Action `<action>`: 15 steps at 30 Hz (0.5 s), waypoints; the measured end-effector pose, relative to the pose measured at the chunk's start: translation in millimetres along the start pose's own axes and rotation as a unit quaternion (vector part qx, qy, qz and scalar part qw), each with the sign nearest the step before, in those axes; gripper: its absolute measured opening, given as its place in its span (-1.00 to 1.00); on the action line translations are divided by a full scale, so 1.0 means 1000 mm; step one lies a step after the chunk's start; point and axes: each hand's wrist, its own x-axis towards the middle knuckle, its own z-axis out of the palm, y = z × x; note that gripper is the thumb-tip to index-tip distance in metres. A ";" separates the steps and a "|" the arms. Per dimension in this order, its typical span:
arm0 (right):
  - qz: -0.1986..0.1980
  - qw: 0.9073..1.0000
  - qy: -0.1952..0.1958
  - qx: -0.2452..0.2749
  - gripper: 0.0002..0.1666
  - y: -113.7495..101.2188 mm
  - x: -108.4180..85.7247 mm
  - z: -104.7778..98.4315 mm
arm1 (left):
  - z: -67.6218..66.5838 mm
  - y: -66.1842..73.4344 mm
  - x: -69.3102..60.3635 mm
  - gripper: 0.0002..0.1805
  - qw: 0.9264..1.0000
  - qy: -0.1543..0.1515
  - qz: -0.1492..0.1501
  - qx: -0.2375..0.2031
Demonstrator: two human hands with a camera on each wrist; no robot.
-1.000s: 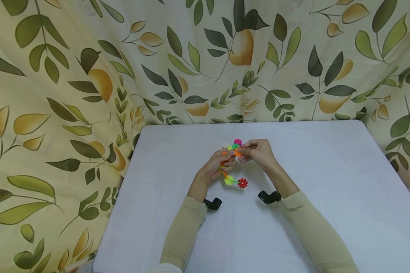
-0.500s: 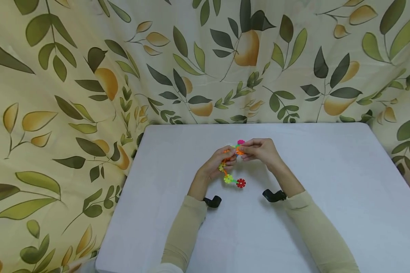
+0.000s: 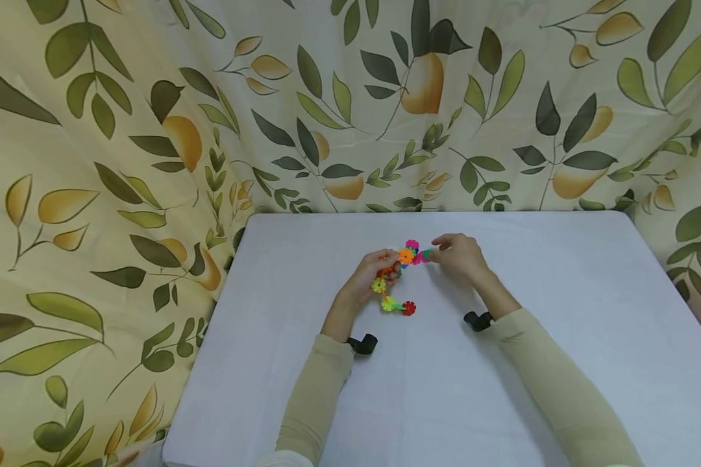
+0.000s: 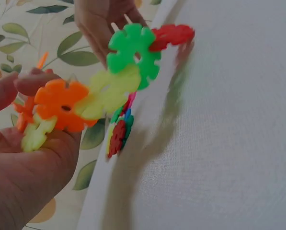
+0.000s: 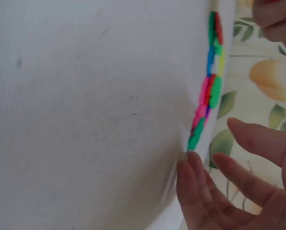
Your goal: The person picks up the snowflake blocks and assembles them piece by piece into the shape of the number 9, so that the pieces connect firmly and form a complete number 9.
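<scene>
My left hand (image 3: 369,280) pinches a chain of notched, flower-shaped plastic discs between thumb and fingers. Below the hand the chain curves through a yellow disc (image 3: 379,285) and a second yellow one to a red disc (image 3: 409,308) at its end. In the left wrist view an orange disc (image 4: 65,106), a pale yellow disc and a green disc (image 4: 134,55) are interlocked. An orange disc (image 3: 405,257) sits at the left fingertips. My right hand (image 3: 460,257) has its thumb apart; its fingertips touch or nearly touch a green disc (image 5: 196,134) at the end of a colourful row.
Pink discs (image 3: 412,244) and others in blue, red and green cluster between the hands; whether all join the chain, I cannot tell. The white-covered table (image 3: 304,376) ends at a leaf-patterned curtain (image 3: 339,117). A black wrist camera (image 3: 363,344) sits below each hand.
The right hand has let go of the orange disc and moved right, its fingers spreading. Pink and green discs now show between the hands. The left hand has stayed nearly in place.
</scene>
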 end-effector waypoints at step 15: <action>-0.038 0.998 0.041 -0.018 -0.77 0.008 0.008 0.011 | 0.000 0.002 -0.002 -0.82 1.000 -0.013 -0.009 0.007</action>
